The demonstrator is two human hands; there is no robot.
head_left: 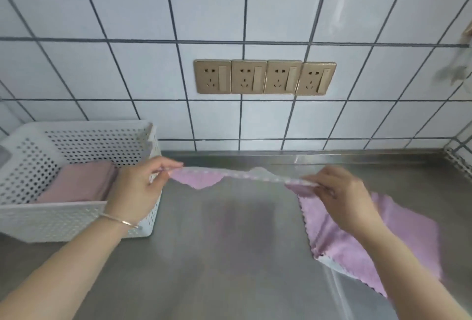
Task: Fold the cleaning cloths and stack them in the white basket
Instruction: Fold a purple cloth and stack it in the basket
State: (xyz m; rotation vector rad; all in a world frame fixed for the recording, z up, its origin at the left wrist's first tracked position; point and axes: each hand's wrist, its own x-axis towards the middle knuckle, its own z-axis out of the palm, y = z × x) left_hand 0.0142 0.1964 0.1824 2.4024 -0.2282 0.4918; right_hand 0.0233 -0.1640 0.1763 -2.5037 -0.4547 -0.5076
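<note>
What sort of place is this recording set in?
Probably a kitchen or utility area: a steel counter against a white tiled wall, with a row of wall sockets above it.

Both forearms were bare, no sleeves in view. The left wrist wore a thin metal bangle (120,221), pale gold in tone. The right hand (339,197) wore no visible ring or band.

White square wall tiles (143,72) with dark grout lines. Four gold-coloured sockets (264,77) side by side in a row, each with a switch. Below, a brushed steel worktop (217,256) with a low raised back edge against the wall, dully reflecting soft, even light.
</note>
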